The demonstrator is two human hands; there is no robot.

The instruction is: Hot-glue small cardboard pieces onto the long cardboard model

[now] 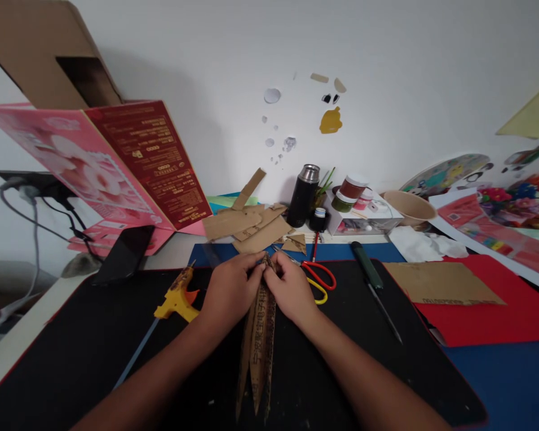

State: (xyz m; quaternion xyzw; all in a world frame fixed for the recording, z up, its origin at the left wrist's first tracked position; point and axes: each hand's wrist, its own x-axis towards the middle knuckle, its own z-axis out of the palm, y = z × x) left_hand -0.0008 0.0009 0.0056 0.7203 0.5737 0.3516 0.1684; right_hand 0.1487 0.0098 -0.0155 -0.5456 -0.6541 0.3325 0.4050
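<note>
My left hand (236,284) and my right hand (291,286) meet at the far end of a folded cardboard piece (259,335), both closed on it. The cardboard is brown, with dark printed characters along its length and several pointed ends facing me. My fingertips and thumbs cover its far end. Left of my left hand lies a yellow glue gun (177,302) with an orange trigger. Just beyond my right hand are scissors (322,276) with red and yellow handles, partly hidden by the hand.
On the black mat (341,359) lies a green utility knife (375,287), blade out. Cardboard scraps (251,224), a black thermos (303,194) and paint jars (351,191) stand behind. A phone (124,254) and pink box (94,161) are left; red paper (489,323) under cardboard is right.
</note>
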